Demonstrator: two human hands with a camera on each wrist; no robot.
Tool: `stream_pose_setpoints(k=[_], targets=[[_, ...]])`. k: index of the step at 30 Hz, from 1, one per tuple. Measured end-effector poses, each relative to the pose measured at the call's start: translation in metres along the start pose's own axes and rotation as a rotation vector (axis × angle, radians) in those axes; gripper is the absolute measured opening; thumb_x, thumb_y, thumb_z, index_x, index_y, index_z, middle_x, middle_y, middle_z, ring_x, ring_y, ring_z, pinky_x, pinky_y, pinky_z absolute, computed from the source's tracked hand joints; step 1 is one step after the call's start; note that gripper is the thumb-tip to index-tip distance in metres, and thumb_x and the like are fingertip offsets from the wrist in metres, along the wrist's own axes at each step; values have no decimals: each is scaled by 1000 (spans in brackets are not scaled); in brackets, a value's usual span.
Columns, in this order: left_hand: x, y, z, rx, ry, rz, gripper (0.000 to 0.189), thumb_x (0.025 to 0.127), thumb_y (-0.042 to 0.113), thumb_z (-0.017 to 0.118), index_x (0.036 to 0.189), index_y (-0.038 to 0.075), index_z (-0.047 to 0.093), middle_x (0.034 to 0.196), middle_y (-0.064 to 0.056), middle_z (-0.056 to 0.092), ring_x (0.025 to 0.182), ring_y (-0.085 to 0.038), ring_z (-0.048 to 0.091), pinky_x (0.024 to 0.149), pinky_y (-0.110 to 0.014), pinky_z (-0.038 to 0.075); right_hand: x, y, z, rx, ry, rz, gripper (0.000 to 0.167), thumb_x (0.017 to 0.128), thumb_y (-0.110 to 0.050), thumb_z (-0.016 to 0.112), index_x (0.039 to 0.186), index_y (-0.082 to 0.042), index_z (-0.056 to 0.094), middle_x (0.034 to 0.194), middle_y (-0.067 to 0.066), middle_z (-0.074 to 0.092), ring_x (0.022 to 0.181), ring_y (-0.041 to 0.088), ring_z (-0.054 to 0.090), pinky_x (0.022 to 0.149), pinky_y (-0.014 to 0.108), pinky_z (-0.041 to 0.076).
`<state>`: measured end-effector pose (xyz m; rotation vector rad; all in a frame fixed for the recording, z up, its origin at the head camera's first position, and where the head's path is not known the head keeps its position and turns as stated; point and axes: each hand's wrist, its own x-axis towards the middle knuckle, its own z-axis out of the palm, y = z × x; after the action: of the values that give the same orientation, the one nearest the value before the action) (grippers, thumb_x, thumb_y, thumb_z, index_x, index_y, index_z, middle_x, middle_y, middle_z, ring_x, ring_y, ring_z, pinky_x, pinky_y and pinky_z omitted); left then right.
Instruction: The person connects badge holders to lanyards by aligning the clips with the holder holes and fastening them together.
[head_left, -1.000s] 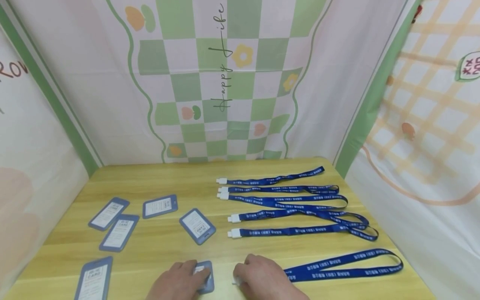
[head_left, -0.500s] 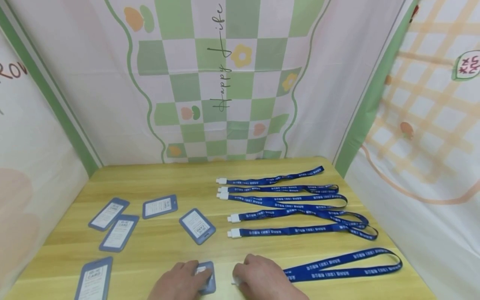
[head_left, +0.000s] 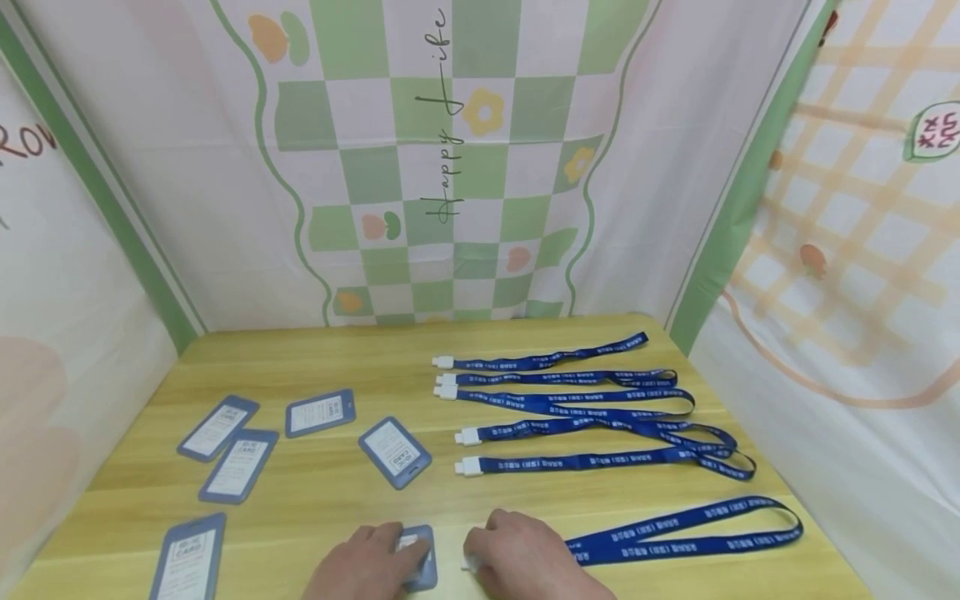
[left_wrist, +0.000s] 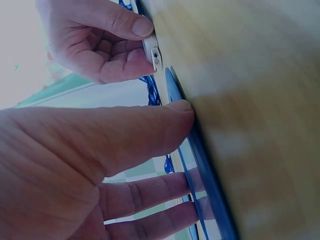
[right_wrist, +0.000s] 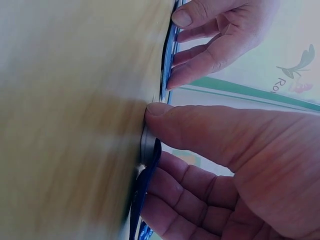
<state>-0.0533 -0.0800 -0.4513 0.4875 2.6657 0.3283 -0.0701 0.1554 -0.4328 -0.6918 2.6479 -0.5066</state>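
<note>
At the near edge of the head view, my left hand [head_left: 362,565] holds a blue-framed ID card holder [head_left: 428,571] lying on the table. Its thumb is at one edge and its fingers bear on the plastic face, as the left wrist view shows. Just to the right, my right hand [head_left: 528,557] pinches the white plastic clip [left_wrist: 156,59] of a blue lanyard [head_left: 690,533] between thumb and curled fingers. The lanyard's printed strap runs off to the right in a long loop. A small gap separates clip and card holder; most of the clip is hidden by fingers in the head view.
Several more card holders [head_left: 321,412] lie face up on the left half of the wooden table [head_left: 360,350]. Several blue lanyards [head_left: 577,461] with white clips lie in rows at right, some straps overlapping. Printed fabric [head_left: 431,175] hangs behind the table and at both sides.
My left hand and the card holder have slid slightly right, closer to the clip. The right hand stays almost in place; its lanyard loop has shifted a little left.
</note>
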Motion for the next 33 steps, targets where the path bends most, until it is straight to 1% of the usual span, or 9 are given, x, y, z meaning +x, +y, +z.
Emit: stream_pose_setpoints(k=[7,14,18,24,33], targets=[[1,5,-1,16,-4,3,88,70,92,65,139,38,64,140,-8,64,127,-37,60,101,-61,54,0,0,1,2,1,-3,20,97,-34,75,117,-35,75,83,-18,56,74,2,51,68,21,47],[3,6,2,42,4,29,86,71,93,61,139,40,63,139,-8,64,125,-36,62,100,-59,56,0,0,2,-4,-10,2,21,96,-33,76,117,-35,75,84,-17,56,74,3,51,68,22,48],[2,7,2,44,22,37,87,71,94,60,139,39,64,139,-8,65,125,-35,62,99,-58,56,-1,0,2,-4,-18,0,21,95,-32,77,116,-36,75,84,-17,56,74,4,51,67,22,48],[1,9,1,71,46,63,83,74,91,61,137,37,66,136,-7,66,122,-34,63,98,-56,57,0,1,1,-8,-21,-11,20,95,-33,76,115,-36,75,84,-18,57,73,3,51,67,21,48],[1,12,-1,80,38,68,80,76,89,62,137,37,66,136,-6,66,121,-33,64,97,-55,58,0,1,0,-13,-17,-27,19,96,-33,76,115,-36,76,83,-19,57,73,2,51,68,20,49]])
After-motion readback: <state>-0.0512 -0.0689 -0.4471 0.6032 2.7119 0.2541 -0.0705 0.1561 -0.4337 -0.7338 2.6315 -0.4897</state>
